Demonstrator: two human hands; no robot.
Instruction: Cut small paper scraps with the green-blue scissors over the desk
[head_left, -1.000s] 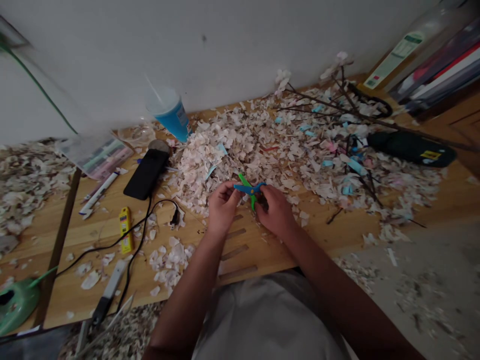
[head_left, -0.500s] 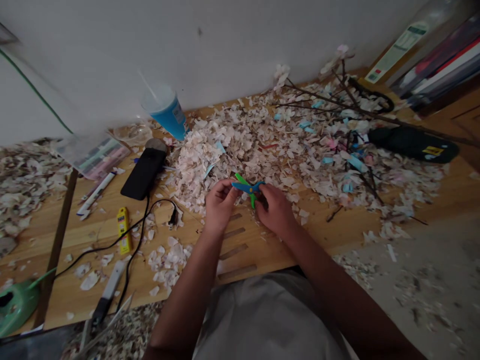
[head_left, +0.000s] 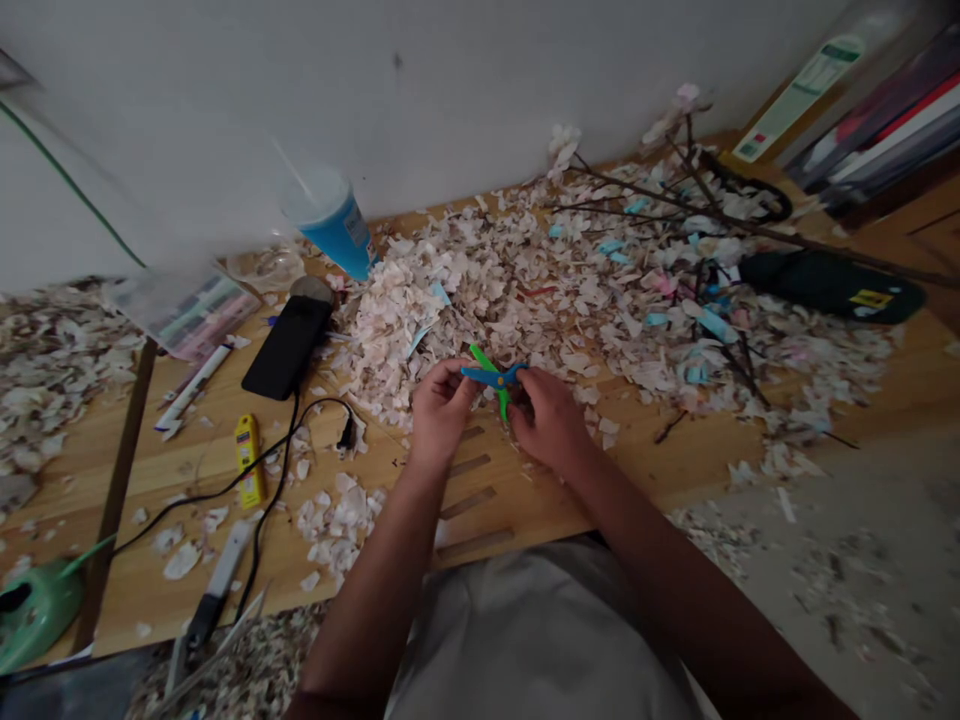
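Blue-and-green scissors (head_left: 496, 379) are in my right hand (head_left: 551, 415), its fingers at the handles. Their two blades stand apart, pointing left and away from me. My left hand (head_left: 441, 405) is closed in a pinch right by the tip of the blue blade. Whatever lies between its fingers is too small or hidden to make out. Both hands are above the wooden table (head_left: 547, 500), at the near edge of a large heap of pale petal-like scraps (head_left: 480, 270).
Behind the heap stands a blue cup (head_left: 341, 230). To the left lie a black phone (head_left: 289, 345) with a cable, a yellow box-like item (head_left: 249, 460) and a white pen (head_left: 193, 385). Bare twigs (head_left: 675, 200) and a dark green pouch-like item (head_left: 832, 287) are at right.
The scissors have shifted very slightly, their blue tip a touch further left at my left fingers. Both hands stay almost in place.
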